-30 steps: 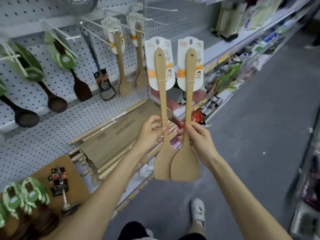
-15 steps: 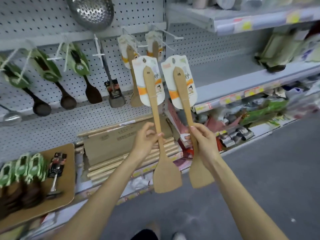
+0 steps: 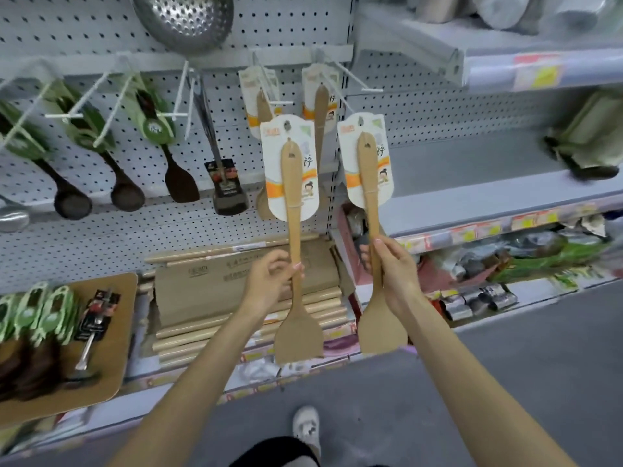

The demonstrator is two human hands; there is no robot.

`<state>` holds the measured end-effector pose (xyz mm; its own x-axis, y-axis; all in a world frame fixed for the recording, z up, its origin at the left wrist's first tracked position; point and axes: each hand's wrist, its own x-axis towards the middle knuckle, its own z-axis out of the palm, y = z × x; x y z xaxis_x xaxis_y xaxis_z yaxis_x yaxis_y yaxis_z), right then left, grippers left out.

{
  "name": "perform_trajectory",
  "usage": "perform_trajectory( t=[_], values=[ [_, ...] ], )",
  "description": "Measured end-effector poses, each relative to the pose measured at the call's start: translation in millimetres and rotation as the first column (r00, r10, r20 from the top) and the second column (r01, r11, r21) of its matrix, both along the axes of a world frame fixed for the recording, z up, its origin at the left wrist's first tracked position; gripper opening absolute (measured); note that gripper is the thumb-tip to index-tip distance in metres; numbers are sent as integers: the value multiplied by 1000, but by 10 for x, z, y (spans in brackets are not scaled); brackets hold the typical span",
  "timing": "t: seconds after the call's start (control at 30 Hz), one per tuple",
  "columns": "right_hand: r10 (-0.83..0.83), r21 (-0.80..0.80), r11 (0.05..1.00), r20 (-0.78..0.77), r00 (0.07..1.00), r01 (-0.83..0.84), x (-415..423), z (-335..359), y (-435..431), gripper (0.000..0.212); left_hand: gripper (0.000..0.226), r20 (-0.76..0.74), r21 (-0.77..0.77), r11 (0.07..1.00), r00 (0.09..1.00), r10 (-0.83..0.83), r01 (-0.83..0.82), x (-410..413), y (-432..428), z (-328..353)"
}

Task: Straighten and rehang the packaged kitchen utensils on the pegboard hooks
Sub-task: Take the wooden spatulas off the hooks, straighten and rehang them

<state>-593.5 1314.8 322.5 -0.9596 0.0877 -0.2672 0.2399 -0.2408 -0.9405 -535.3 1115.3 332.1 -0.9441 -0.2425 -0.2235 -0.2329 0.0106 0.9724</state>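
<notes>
I hold two carded wooden spatulas upright, blades down, in front of the pegboard [image 3: 101,35]. My left hand [image 3: 269,279] grips the handle of the left spatula [image 3: 292,203]. My right hand [image 3: 394,267] grips the handle of the right spatula [image 3: 371,183]. Each has a white and orange backing card with a hang hole at the top. Behind them two more carded wooden spatulas [image 3: 259,96] hang on white hooks [image 3: 350,79]. The held cards sit below and in front of those hooks, apart from them.
Dark spoons with green cards [image 3: 153,123], a black-handled tool [image 3: 224,183] and a steel skimmer [image 3: 183,18] hang to the left. Rolling pins and a cardboard box [image 3: 236,281] lie on the lower shelf, beside a wooden board [image 3: 111,348] with utensils. Grey shelves [image 3: 488,183] run to the right.
My view has turned from the aisle toward the pegboard. Both hands have carried the two spatulas up and closer to the hooks, and the spatulas are now farther apart.
</notes>
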Motion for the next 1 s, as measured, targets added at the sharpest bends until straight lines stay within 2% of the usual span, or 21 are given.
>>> perform_trajectory(
  t=[0.1, 0.2, 0.37, 0.47, 0.57, 0.7, 0.83, 1.0],
  values=[
    [12, 15, 1000, -5, 1000, -12, -250, -74, -39, 15, 3, 25, -20, 1000, 999, 22, -22, -145, -78, -101],
    [4, -4, 1000, -16, 1000, -4, -400, -173, -76, 15, 9, 37, -54, 998, 999, 22, -20, -235, -124, -166],
    [18, 22, 1000, -34, 999, -17, -532, -284, -120, 15, 4, 73, -77, 997, 997, 32, -26, -331, -171, -274],
    [48, 26, 999, -10, 999, -47, -676, -316, -140, 15, 14, 79, -43, 998, 996, 51, -48, -347, -138, -260],
    [123, -24, 992, 32, 992, -122, -918, -316, -202, 20, 18, 69, -35, 993, 991, 112, -109, -360, -183, -273],
    [204, -130, 973, 82, 976, -193, -1261, -240, -384, 21, 4, 56, 6, 975, 974, 220, -221, -308, -252, -324],
    [232, -206, 956, 105, 967, -207, -1582, -119, -564, 21, 12, 39, -12, 955, 954, 298, -298, -243, -323, -343],
    [252, -170, 958, 108, 962, -232, -1848, -68, -694, 29, 5, 34, -20, 944, 943, 331, -330, -169, -369, -374]
  ],
)
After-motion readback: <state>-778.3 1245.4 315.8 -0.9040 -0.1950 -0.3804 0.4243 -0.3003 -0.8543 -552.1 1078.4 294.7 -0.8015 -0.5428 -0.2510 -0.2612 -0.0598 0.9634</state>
